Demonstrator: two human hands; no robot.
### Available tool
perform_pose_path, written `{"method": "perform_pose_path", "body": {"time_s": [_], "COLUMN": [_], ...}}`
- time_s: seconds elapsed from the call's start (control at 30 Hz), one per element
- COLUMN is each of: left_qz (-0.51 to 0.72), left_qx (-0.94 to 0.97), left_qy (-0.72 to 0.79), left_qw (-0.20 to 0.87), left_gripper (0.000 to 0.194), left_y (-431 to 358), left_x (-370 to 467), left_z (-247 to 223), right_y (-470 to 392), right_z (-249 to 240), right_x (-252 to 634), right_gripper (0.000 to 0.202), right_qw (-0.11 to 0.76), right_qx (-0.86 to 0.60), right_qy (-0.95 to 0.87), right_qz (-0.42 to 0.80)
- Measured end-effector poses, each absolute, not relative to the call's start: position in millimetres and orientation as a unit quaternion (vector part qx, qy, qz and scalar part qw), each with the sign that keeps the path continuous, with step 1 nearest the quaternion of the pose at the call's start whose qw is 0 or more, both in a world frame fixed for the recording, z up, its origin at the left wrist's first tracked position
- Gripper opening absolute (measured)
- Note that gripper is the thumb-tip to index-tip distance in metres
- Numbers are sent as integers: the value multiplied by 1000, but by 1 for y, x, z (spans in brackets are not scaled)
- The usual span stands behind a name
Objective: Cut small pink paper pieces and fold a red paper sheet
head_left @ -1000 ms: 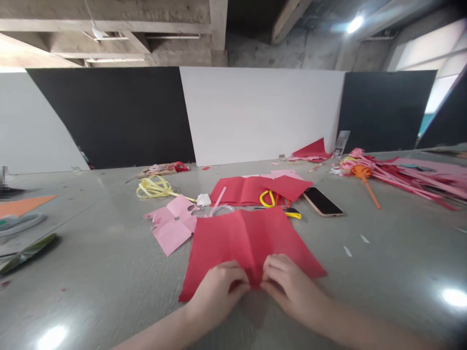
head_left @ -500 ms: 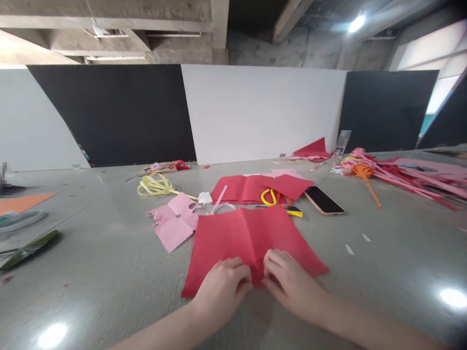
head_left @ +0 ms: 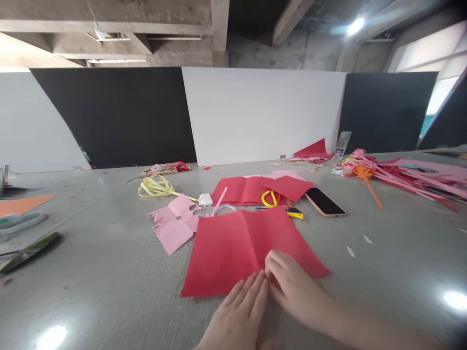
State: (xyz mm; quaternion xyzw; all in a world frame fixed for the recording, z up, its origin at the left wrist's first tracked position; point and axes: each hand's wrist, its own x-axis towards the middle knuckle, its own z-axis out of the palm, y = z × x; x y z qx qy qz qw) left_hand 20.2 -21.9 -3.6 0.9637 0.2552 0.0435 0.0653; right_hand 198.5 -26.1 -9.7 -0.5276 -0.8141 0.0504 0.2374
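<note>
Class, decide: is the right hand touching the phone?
Apart: the head view shows part of the near red sheet and grey tabletop between the right hand and the phone.

Matt red paper sheet point(head_left: 222, 253), creased.

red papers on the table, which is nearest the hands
The large creased sheet in front, with the left hand and right hand at its near edge. The other red papers lie farther back.

Left grip point(head_left: 239, 311) flat — right grip point(head_left: 292, 287) curled
</note>
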Motion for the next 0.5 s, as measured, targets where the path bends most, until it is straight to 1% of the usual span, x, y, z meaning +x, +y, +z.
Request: {"method": "perform_pose_path", "body": {"time_s": [0.03, 0.07, 0.13, 0.2, 0.37, 0.5], "left_qz": [22, 4, -21, -38, -67, -76], "left_qx": [965, 964, 961, 960, 958, 954], "left_qy": [251, 252, 260, 263, 268, 286], "left_qw": [78, 86, 91, 90, 78, 53], "left_gripper": [64, 64, 56, 53, 59, 59], "left_y": [-22, -22, -21, -21, -22, -23], "left_x": [20, 20, 19, 20, 22, 18], "left_z": [-5, -6, -5, -4, -1, -4], "right_y": [-26, -26, -26, -26, -25, -25], "right_z": [-9, -9, -9, -9, -10, -11], "right_x": [198, 198, 198, 198, 200, 199], "right_gripper": [14, 14, 16, 16, 15, 12], "right_qw": [236, 235, 234, 237, 238, 229], "right_qx": [-529, -529, -528, -527, -524, -528], "right_qy": [-813, -813, -814, -814, -816, -816], "right_qz": [53, 57, 62, 64, 61, 49]}}
